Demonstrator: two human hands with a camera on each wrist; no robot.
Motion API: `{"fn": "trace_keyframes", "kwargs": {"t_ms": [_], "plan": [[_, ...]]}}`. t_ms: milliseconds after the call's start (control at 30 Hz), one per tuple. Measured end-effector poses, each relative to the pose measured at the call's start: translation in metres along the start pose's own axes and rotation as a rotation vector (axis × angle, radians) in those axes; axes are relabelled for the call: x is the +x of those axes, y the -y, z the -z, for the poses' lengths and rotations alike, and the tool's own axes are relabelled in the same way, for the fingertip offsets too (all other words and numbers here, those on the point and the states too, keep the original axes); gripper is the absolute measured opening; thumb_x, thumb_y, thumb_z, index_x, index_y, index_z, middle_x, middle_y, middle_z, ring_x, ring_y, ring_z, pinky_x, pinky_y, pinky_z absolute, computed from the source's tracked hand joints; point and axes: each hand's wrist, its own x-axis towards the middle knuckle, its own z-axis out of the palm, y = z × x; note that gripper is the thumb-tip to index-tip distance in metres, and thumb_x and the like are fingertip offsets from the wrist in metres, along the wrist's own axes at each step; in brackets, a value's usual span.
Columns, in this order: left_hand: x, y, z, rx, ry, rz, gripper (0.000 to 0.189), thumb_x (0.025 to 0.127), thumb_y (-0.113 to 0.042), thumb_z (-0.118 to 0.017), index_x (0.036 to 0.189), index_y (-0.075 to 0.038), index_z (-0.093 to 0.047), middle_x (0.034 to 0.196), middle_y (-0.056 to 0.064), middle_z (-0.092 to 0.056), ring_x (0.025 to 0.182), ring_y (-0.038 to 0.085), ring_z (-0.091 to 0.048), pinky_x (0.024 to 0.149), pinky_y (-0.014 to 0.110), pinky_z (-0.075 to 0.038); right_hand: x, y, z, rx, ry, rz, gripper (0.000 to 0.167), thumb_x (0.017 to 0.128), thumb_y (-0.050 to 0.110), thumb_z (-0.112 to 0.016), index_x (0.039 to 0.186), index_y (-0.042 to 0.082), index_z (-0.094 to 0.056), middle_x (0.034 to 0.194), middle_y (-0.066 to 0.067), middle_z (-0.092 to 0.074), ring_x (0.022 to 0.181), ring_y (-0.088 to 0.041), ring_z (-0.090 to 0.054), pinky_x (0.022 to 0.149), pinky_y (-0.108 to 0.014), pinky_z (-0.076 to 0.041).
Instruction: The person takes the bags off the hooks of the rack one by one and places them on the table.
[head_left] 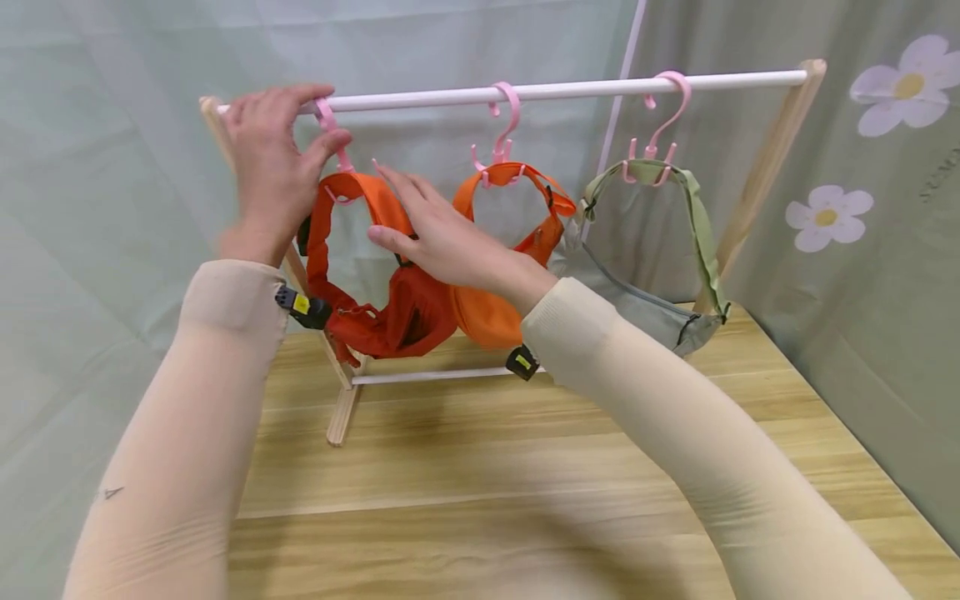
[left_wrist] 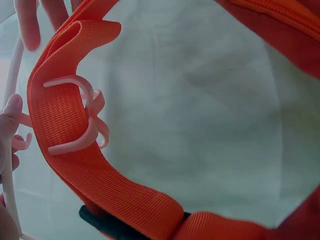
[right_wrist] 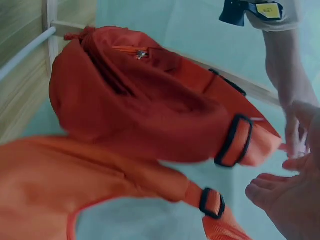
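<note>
Now our left hand (head_left: 272,167) pinches the pink hook (head_left: 344,158) above the red bag (head_left: 420,310); careful, our straight-fingered right hand (head_left: 453,242) could snag the strap (head_left: 384,202) loose!

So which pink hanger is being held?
The leftmost hanger, carrying the red bag: the left grip holds it. Neither the middle hanger nor right hanger is held.

Red bag (right_wrist: 135,102) noted at centre; orange bag (right_wrist: 40,180) at eight o'clock; right hand (right_wrist: 295,195) at four; left hand (right_wrist: 295,127) at three; white rod (right_wrist: 27,53) at ten.
</note>
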Motion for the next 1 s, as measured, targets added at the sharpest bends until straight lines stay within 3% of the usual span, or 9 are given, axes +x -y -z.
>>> {"fn": "trace_keyframes", "kwargs": {"t_ms": [167, 267, 400, 567, 1000], "plan": [[0.0, 0.0, -0.001, -0.006, -0.02, 0.007, 0.053, 0.093, -0.042, -0.073, 0.143, -0.024, -0.064, 0.139, -0.005, -0.066, 0.135, 0.015, -0.051, 0.121, 0.024, -0.01, 0.016, 0.003, -0.012, -0.001, -0.029, -0.086, 0.083, 0.107, 0.048, -0.053, 0.169, 0.024, -0.003, 0.169, -0.003, -0.022, 0.153, -0.014, -0.026, 0.123, -0.028, -0.026], [0.0, 0.0, -0.002, -0.011, -0.023, 0.009, 0.053, 0.094, -0.043, -0.073, 0.143, -0.024, -0.064, 0.139, -0.006, -0.066, 0.135, 0.014, -0.05, 0.121, 0.023, -0.009, 0.025, 0.002, -0.02, -0.016, -0.076, -0.107, 0.08, 0.107, 0.04, -0.055, 0.168, 0.017, -0.009, 0.164, -0.006, -0.033, 0.146, -0.017, -0.037, 0.119, -0.027, -0.031], [0.001, 0.001, -0.003, -0.014, -0.025, 0.019, 0.053, 0.093, -0.043, -0.073, 0.142, -0.025, -0.064, 0.138, -0.007, -0.066, 0.134, 0.013, -0.05, 0.121, 0.022, -0.008, 0.033, 0.0, -0.029, -0.028, -0.149, -0.121, 0.073, 0.107, 0.029, -0.059, 0.164, 0.01, -0.018, 0.145, -0.009, -0.052, 0.123, -0.02, -0.053, 0.104, -0.026, -0.044], [0.0, 0.001, -0.004, -0.016, -0.03, 0.015, 0.053, 0.093, -0.044, -0.073, 0.142, -0.027, -0.065, 0.138, -0.009, -0.067, 0.133, 0.011, -0.05, 0.121, 0.022, -0.009, 0.034, -0.002, -0.034, 0.024, -0.209, -0.146, 0.066, 0.106, 0.02, -0.059, 0.162, 0.011, -0.025, 0.12, -0.006, -0.057, 0.098, -0.019, -0.055, 0.082, -0.027, -0.049], [-0.003, 0.005, -0.008, -0.03, -0.093, -0.072, 0.049, 0.093, -0.05, -0.07, 0.138, -0.029, -0.07, 0.135, -0.003, -0.068, 0.133, 0.013, -0.052, 0.122, 0.024, -0.01, 0.03, 0.002, -0.027, 0.13, -0.279, -0.056, 0.053, 0.107, 0.015, -0.057, 0.155, 0.011, -0.037, 0.111, -0.008, -0.058, 0.084, -0.02, -0.054, 0.071, -0.025, -0.046]]}}
